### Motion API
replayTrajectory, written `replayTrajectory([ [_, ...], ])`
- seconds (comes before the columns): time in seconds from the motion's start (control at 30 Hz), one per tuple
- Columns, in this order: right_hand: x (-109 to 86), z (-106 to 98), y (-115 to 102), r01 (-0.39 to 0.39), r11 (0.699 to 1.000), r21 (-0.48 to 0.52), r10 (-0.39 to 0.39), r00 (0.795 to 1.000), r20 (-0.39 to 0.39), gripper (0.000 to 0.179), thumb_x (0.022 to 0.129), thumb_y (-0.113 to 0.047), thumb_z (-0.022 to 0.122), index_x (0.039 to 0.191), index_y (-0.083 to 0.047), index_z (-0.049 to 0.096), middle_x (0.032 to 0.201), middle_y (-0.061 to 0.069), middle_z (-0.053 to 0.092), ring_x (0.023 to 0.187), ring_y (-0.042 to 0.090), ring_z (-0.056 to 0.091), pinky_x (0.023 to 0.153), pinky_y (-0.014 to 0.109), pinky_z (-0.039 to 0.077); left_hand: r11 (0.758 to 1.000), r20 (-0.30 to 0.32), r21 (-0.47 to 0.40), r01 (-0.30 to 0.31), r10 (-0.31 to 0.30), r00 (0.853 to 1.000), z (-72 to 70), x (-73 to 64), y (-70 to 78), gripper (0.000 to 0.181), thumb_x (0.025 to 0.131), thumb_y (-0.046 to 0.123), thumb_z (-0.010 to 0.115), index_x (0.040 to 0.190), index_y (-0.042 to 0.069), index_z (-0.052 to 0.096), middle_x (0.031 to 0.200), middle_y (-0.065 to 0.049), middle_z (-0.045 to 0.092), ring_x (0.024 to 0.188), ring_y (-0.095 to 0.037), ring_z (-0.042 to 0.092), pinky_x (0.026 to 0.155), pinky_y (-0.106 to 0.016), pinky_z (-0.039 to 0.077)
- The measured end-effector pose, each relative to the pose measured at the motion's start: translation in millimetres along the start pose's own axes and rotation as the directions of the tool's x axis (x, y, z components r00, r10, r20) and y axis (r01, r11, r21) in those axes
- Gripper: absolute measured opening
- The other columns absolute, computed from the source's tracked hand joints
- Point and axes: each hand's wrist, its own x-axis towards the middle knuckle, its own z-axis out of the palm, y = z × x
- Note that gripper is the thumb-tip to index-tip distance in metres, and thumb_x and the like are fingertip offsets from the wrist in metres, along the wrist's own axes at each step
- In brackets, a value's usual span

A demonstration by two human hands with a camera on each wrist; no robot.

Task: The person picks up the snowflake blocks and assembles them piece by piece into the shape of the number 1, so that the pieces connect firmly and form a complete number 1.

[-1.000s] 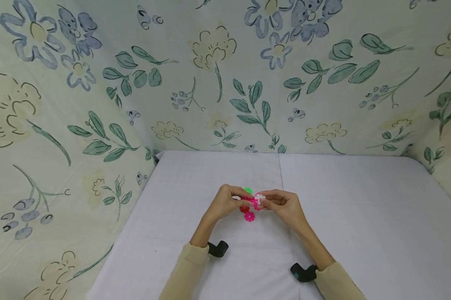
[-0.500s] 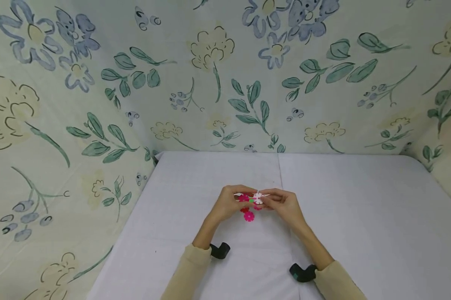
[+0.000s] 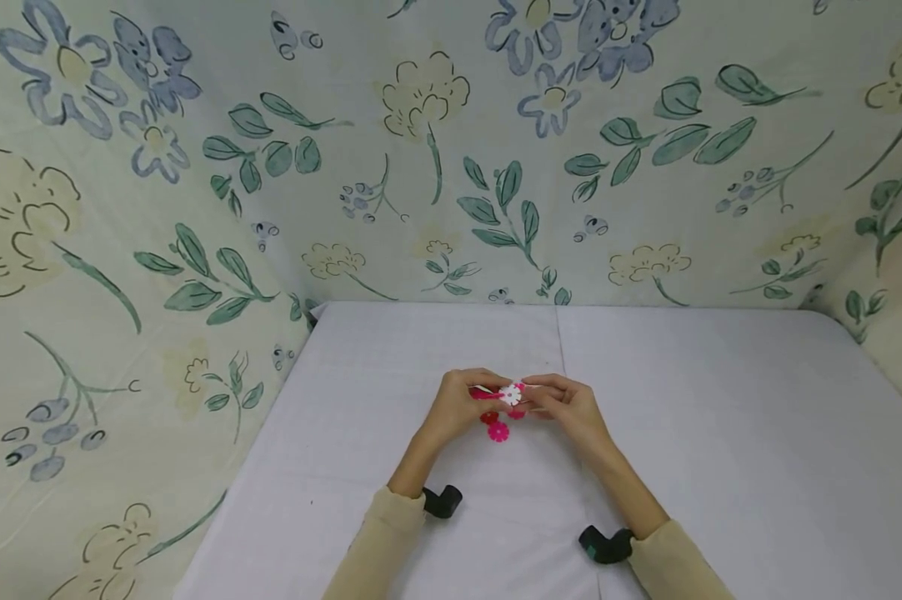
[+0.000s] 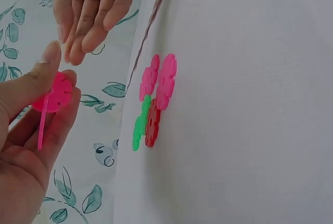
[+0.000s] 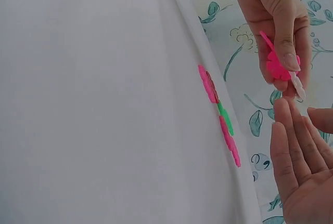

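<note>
My left hand [image 3: 451, 408] pinches a bright pink notched plastic disc [image 4: 58, 95] between thumb and fingers. A second pink disc [image 4: 42, 125] is slotted into it and shows edge-on in the left wrist view. At their end sits a white flower-shaped disc [image 5: 297, 84], apparently joined to the pink ones. Close beside it is my right hand [image 3: 571, 408], fingers extended, thumb apart and nothing held, as both wrist views show. Whether its fingertips touch the white disc I cannot tell. Below the hands, two pink discs [image 4: 166, 81], a red disc [image 4: 152, 124] and a green disc [image 4: 141, 123] lie on the table.
A white cloth covers the table [image 3: 721, 417]. A hanging cloth [image 3: 391, 200] printed with flowers and leaves surrounds its back and sides. Black wrist-worn devices [image 3: 443, 502] show at both sleeve cuffs.
My right fingers have let go of the white disc, which stays with the pink discs in my left hand. The held discs have turned and shifted slightly left.
</note>
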Motion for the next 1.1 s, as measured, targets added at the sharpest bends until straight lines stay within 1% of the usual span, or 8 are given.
replayTrajectory([
  [0.07, 1.1, -2, 1, -0.002, 1.0, -0.007, 0.002, 1.0, 0.0, 0.035, 0.102, -0.021, 0.067, 0.129, 0.001, 0.067, 0.116, 0.024, 0.075, 0.095, 0.02, 0.078, 0.086, 0.035, 0.063, 1.0, -0.005, 0.02, 0.004, -0.004, 1.0, -3.0, 0.5, -1.5, 0.033, 0.084, 0.01, 0.086, 0.116, 0.009, 0.08, 0.111, -0.004, 0.078, 0.102, -0.018, 0.069, 0.083, -0.027, 0.061],
  [0.13, 1.6, -3, 1, -0.021, 1.0, -0.023, 0.021, 1.0, -0.011, 0.036, 0.101, -0.021, 0.069, 0.131, -0.001, 0.067, 0.12, 0.027, 0.073, 0.095, 0.018, 0.078, 0.086, 0.035, 0.063, 0.999, -0.009, 0.039, 0.011, -0.011, 1.0, -5.8, 0.8, -2.3, 0.033, 0.084, 0.011, 0.086, 0.117, 0.008, 0.079, 0.112, -0.004, 0.078, 0.105, -0.018, 0.069, 0.089, -0.031, 0.061],
  [0.23, 1.9, -5, 2, -0.059, 0.997, -0.041, 0.058, 0.998, -0.022, 0.037, 0.1, -0.02, 0.071, 0.132, -0.002, 0.067, 0.122, 0.027, 0.071, 0.095, 0.014, 0.076, 0.085, 0.032, 0.063, 0.999, -0.016, 0.05, 0.02, -0.02, 1.0, -8.9, 1.8, -4.1, 0.033, 0.085, 0.012, 0.086, 0.117, 0.009, 0.079, 0.114, -0.003, 0.078, 0.107, -0.018, 0.069, 0.092, -0.029, 0.06],
  [0.4, 2.6, -7, 4, -0.115, 0.99, -0.076, 0.114, 0.993, -0.022, 0.037, 0.097, -0.013, 0.073, 0.132, -0.001, 0.068, 0.117, 0.024, 0.071, 0.091, 0.017, 0.072, 0.08, 0.025, 0.062, 0.999, -0.012, 0.04, 0.026, -0.025, 1.0, -12.4, 2.7, -5.7, 0.031, 0.085, 0.011, 0.085, 0.116, 0.01, 0.08, 0.114, -0.003, 0.079, 0.106, -0.019, 0.07, 0.09, -0.024, 0.059],
  [0.63, 5.4, -11, 9, -0.136, 0.981, -0.138, 0.147, 0.987, 0.072, 0.039, 0.094, -0.005, 0.075, 0.13, 0.004, 0.067, 0.114, 0.024, 0.074, 0.088, 0.009, 0.072, 0.076, 0.02, 0.058, 0.999, 0.01, 0.031, 0.025, -0.026, 1.0, -14.2, 2.0, -7.3, 0.033, 0.086, 0.008, 0.084, 0.118, 0.008, 0.078, 0.115, -0.006, 0.078, 0.106, -0.021, 0.071, 0.089, -0.023, 0.058],
  [0.7, 6.2, -11, 10, -0.138, 0.978, -0.159, 0.153, 0.985, 0.083, 0.038, 0.092, -0.005, 0.076, 0.128, 0.004, 0.069, 0.112, 0.023, 0.075, 0.089, 0.008, 0.072, 0.076, 0.019, 0.057, 0.999, 0.017, 0.028, 0.024, -0.025, 1.0, -14.3, 2.0, -7.6, 0.033, 0.086, 0.008, 0.083, 0.118, 0.007, 0.078, 0.115, -0.007, 0.078, 0.105, -0.021, 0.07, 0.088, -0.023, 0.058],
  [0.93, 10.6, -9, 12, -0.151, 0.971, -0.187, 0.163, 0.985, 0.05, 0.036, 0.09, -0.007, 0.079, 0.124, 0.001, 0.072, 0.107, 0.02, 0.077, 0.084, 0.01, 0.069, 0.071, 0.019, 0.056, 0.999, 0.028, 0.021, 0.024, -0.025, 0.999, -15.3, 2.8, -8.6, 0.031, 0.086, 0.007, 0.083, 0.117, 0.007, 0.079, 0.113, -0.007, 0.078, 0.104, -0.021, 0.07, 0.083, -0.018, 0.057],
  [1.1, 14.4, -5, 14, -0.134, 0.971, -0.2, 0.147, 0.988, 0.055, 0.034, 0.089, -0.007, 0.081, 0.121, 0.0, 0.075, 0.102, 0.018, 0.077, 0.076, 0.009, 0.067, 0.066, 0.02, 0.056, 0.999, 0.037, 0.025, 0.032, -0.033, 0.999, -16.2, 3.8, -9.7, 0.031, 0.086, 0.007, 0.083, 0.117, 0.007, 0.079, 0.113, -0.007, 0.078, 0.103, -0.02, 0.069, 0.081, -0.018, 0.055],
])
